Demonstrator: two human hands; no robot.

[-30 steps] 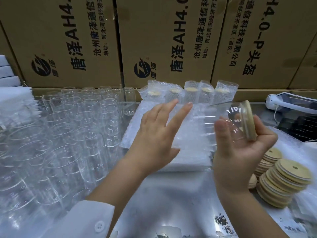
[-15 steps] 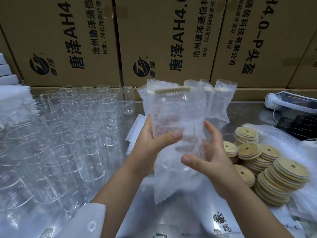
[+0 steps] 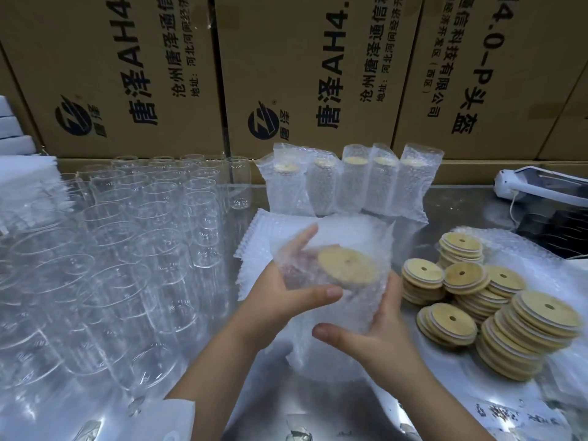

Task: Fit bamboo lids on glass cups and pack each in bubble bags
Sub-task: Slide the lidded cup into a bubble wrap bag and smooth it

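Tipping bagged cup [image 3: 345, 308] lower than before.

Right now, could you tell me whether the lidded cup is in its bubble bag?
In: bubble bag wraps the cup and extends past its bamboo lid.

Both hands are gripping a bubble bag [image 3: 334, 316] holding a lidded glass cup: left hand [image 3: 286, 297] gripping its left side, right hand [image 3: 375, 332] its near right.
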